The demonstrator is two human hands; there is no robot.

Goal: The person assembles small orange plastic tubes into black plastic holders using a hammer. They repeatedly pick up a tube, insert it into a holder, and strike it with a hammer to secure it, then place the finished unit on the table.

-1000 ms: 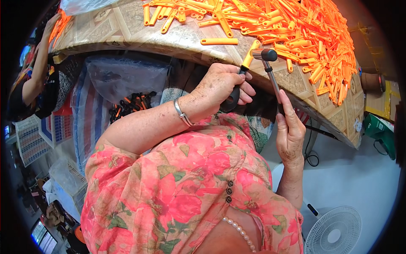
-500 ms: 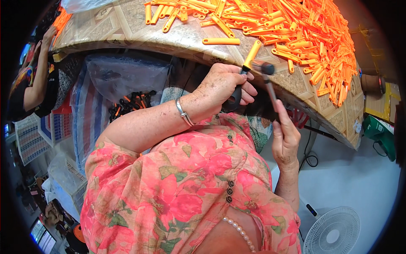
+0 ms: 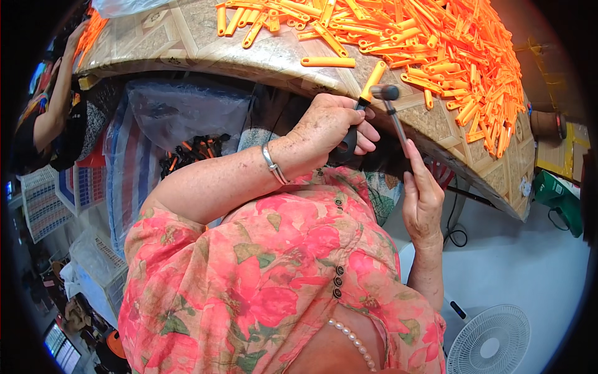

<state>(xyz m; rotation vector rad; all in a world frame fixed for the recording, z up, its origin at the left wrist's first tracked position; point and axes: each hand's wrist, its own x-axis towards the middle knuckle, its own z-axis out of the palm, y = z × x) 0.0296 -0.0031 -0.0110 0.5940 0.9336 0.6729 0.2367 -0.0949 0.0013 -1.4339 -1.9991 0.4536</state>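
My left hand (image 3: 330,121) is closed around a dark tool part with a rounded black lower end (image 3: 350,138). A hollow-looking orange handle piece (image 3: 374,80) stands on its upper end, tilted up to the right at the table edge. In my right hand (image 3: 425,201) is a small hammer (image 3: 397,124), gripped by its thin shaft. The dark round hammer head (image 3: 386,93) is close beside the orange handle piece; whether they touch I cannot tell. My fingers hide part of the dark tool part.
A big heap of orange handle pieces (image 3: 448,56) covers the right of the table (image 3: 274,59). One lone orange piece (image 3: 328,62) lies near its edge. Below is a lined bag (image 3: 196,149) of black-and-orange parts. A fan (image 3: 490,346) stands lower right; another person's arm (image 3: 55,112) is far left.
The hammer head, blurred earlier, now shows more sharply, slightly lower and left beside the orange handle piece. My left hand keeps its hold almost unmoved.
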